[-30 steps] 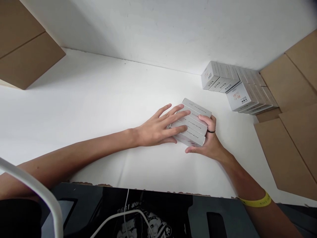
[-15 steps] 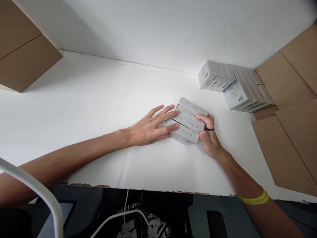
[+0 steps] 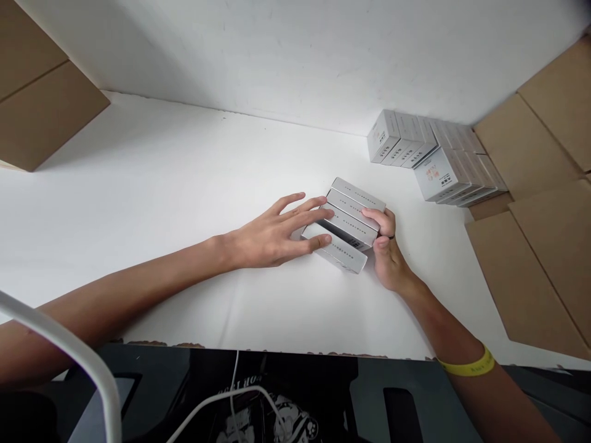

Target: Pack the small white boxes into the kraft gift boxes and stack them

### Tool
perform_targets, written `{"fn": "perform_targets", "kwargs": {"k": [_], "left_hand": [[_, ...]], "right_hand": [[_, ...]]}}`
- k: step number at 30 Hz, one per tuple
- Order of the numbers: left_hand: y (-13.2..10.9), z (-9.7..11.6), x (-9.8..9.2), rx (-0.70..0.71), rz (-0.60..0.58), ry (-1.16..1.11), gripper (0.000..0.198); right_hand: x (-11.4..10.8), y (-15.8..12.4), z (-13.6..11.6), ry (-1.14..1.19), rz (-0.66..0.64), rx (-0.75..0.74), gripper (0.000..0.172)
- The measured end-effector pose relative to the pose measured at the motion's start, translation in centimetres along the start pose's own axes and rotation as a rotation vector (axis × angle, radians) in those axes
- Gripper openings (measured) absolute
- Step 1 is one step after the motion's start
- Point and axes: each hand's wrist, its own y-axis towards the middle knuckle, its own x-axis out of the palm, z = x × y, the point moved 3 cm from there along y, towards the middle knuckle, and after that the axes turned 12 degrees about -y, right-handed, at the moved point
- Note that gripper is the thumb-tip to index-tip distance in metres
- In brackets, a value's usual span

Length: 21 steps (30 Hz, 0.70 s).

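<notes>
Several small white boxes stand side by side on the white table [image 3: 175,184]. The nearest box [image 3: 339,249] is parted from the others by a dark wedge-shaped gap. My left hand [image 3: 286,232] lies over their left ends with fingers spread, its fingertips touching the nearest box and the one behind it. My right hand [image 3: 388,249] grips the right ends of the grouped boxes [image 3: 353,212], one finger on top and the thumb at the near right corner, clear of the nearest box. A ring is on one right finger.
More white boxes [image 3: 441,175] stand in rows at the back right by the wall. Brown cardboard [image 3: 530,277] lies along the right side, and more [image 3: 55,117] at the upper left. A white curved tube [image 3: 60,341] crosses the lower left.
The nearest box has tilted or slid away from the others, widening the gap. My right thumb has come off it. The view has shifted slightly.
</notes>
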Motion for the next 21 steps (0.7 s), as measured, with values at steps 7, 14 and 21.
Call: {"fn": "perform_targets", "kwargs": {"k": [7,14,21], "left_hand": [[1.6,0.0,-0.5,0.076,0.021,0.046,0.032],[1.5,-0.1,-0.3,0.037,-0.016,0.025,0.032],[2.5,-0.4,0.0,-0.020,-0.030,0.032,0.041]], "right_hand": [[0.0,0.1,0.2,-0.001,0.009,0.038,0.059],[0.1,0.1,0.3,0.027,0.023,0.066,0.062],[0.1,-0.1,0.3,0.049,0.006,0.045,0.063]]}}
